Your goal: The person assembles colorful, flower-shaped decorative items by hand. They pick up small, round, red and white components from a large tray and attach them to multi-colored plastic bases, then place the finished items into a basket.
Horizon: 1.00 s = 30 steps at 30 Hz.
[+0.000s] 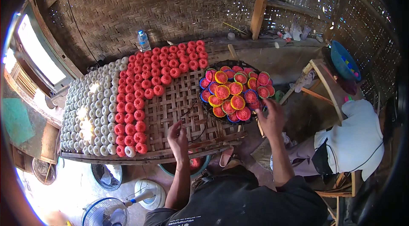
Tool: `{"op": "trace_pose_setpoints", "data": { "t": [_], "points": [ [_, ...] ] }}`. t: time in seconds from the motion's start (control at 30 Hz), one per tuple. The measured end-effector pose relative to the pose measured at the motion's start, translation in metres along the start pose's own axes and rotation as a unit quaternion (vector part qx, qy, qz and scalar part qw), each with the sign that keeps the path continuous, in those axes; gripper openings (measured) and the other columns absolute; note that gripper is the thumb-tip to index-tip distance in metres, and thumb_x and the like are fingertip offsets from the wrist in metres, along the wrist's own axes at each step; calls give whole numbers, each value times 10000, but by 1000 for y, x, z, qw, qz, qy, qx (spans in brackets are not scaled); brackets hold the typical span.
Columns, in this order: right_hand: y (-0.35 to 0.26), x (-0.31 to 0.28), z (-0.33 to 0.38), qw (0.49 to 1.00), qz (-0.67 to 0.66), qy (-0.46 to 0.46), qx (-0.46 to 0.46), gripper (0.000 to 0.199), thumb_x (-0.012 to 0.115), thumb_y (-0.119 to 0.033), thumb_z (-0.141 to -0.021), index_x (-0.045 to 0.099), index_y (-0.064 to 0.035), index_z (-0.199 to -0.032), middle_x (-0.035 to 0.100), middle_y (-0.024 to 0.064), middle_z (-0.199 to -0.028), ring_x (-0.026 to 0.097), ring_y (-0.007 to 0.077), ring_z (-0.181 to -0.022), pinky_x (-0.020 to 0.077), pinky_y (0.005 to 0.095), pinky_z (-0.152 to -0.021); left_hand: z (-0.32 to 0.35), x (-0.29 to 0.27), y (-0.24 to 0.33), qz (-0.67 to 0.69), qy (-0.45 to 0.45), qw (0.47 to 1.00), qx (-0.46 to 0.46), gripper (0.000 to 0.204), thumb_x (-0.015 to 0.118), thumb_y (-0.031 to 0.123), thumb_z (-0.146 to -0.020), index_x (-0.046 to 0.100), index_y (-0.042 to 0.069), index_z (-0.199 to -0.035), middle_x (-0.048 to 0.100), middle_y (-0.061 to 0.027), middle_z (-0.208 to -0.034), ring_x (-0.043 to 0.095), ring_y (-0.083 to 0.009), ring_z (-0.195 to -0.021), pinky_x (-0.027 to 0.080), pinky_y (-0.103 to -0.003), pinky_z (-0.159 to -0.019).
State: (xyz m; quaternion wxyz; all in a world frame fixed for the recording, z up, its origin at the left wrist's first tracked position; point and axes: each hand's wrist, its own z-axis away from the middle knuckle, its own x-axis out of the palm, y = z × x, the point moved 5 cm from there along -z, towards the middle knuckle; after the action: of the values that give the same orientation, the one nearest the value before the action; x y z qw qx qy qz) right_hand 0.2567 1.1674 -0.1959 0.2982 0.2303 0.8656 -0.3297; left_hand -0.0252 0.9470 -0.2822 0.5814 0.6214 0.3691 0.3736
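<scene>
My left hand [177, 140] hovers over the near part of the slatted bamboo rack [170, 113], fingers loosely bent and apart, with nothing visible in it. At the right rim of a dark round basket [204, 105], my right hand [271, 119] has its thumb and fingers spread. Its fingertips are close to a red piece in a coloured cup; whether they touch is unclear. The basket is heaped with red, stringy-looking pieces [222, 92] in yellow, blue, green and pink cups. Left of it, red ring-shaped pieces [139, 104] stand in rows on the rack.
White rings [98, 113] fill the rack's left end. A water bottle [144, 41] stands behind. Below are a fan [105, 212] and a green tub [204, 165] with red material. At right, a person in white [358, 134] sits near a wooden frame [326, 83] and blue basin [344, 59].
</scene>
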Motion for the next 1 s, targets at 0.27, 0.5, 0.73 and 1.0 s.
{"op": "trace_pose_setpoints", "data": {
  "t": [0.27,0.5,0.73,1.0],
  "points": [
    [-44,77,-18,993,-10,-92,-72,282,757,-157,-761,647,-58,-1001,636,75,-1117,600,310,-1029,484,438,-884,41,16,46,-248,-10,941,229,393,701,87,-846,627,105,-1231,436,-184,-1462,353,-403,-1395,302,-488,-1143],
    [10,90,-21,966,-249,-57,24,149,691,-82,-829,652,-20,-959,677,85,-995,650,232,-882,519,334,-797,57,-22,58,-163,70,966,187,327,678,58,-867,654,64,-1193,567,-138,-1344,539,-277,-1251,433,-400,-1043],
    [45,84,-14,862,-420,42,281,195,637,-163,-929,648,-15,-1056,650,78,-1054,617,175,-980,503,308,-837,68,-51,33,-75,134,986,65,262,651,87,-919,656,52,-1179,678,-52,-1091,633,-123,-941,513,-283,-791],
    [-73,94,17,807,-526,-150,222,334,612,-180,-935,607,-7,-1221,590,103,-1246,589,194,-1121,485,340,-971,63,2,61,52,-39,998,3,612,638,252,-969,363,98,-1493,566,-130,-1343,594,-182,-1117,495,-322,-899]
  ]
}}
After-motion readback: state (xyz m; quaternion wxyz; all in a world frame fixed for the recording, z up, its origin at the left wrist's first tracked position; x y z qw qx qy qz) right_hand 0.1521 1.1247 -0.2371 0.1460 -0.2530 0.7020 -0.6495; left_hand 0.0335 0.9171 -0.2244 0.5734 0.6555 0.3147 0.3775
